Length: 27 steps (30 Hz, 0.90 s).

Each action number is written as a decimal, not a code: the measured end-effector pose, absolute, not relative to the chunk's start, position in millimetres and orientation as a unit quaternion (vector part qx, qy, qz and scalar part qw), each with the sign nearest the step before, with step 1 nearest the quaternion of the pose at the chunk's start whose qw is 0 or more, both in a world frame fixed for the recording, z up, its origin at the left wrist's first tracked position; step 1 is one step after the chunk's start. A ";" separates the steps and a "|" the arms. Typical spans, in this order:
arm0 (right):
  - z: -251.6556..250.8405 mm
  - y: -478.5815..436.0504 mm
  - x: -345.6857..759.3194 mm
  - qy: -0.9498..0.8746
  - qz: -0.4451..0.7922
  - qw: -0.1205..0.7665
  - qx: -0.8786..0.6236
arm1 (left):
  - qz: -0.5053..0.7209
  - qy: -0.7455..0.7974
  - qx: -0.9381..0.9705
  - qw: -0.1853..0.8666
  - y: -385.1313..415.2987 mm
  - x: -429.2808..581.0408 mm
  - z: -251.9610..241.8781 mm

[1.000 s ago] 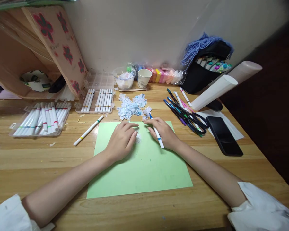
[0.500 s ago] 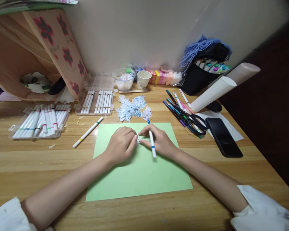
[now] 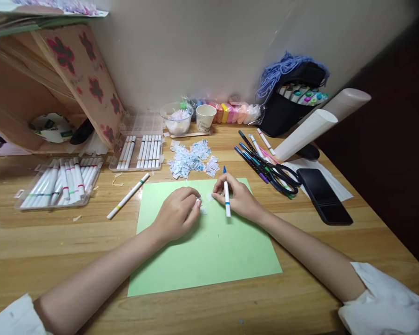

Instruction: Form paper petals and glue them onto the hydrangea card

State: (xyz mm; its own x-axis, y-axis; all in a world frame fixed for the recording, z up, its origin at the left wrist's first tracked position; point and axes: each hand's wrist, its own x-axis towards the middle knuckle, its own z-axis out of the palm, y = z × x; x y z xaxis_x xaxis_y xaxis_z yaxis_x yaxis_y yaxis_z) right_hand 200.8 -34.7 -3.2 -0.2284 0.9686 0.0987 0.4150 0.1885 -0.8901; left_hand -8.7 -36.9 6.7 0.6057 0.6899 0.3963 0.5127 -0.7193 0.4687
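Note:
A green sheet of paper (image 3: 202, 260) lies on the wooden table under both hands. My right hand (image 3: 239, 200) is closed, with a white marker (image 3: 226, 200) with a blue band lodged between its fingers, blue tip pointing away. Its thumb and forefinger pinch a small pale paper scrap (image 3: 210, 197) just above the sheet. Over the left part of the sheet my left hand (image 3: 177, 211) is curled, thumb near forefinger; what it grips, if anything, is mostly hidden. Beside its thumb a small paper piece (image 3: 203, 210) rests on the green. Behind the sheet lies a heap of blue-white paper scraps (image 3: 186, 160).
Left are a loose marker (image 3: 127, 197) and two marker cases (image 3: 57, 184) (image 3: 136, 153). At the back stand a clear bowl (image 3: 176, 122) and a paper cup (image 3: 205, 118). To the right lie pens (image 3: 251, 160), black scissors (image 3: 282, 179) and a phone (image 3: 324, 195).
My right hand has moved a little right, away from the left hand, with the marker and a paper scrap. A gap now shows between the hands. The left hand has hardly moved.

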 end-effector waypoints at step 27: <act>-5.3 -26.3 212.3 -0.683 0.425 0.326 -0.497 | 0.199 0.216 0.953 0.073 -43.1 -1.0 1.9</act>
State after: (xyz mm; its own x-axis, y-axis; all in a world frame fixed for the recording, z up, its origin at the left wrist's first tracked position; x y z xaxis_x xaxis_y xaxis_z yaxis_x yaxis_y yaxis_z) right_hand 212.3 -26.3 -5.3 -0.2932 0.9558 0.0228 0.4019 0.1449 -0.9041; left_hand -1.0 -43.1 1.9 0.8275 0.4410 0.3474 0.3827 -0.8959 0.2258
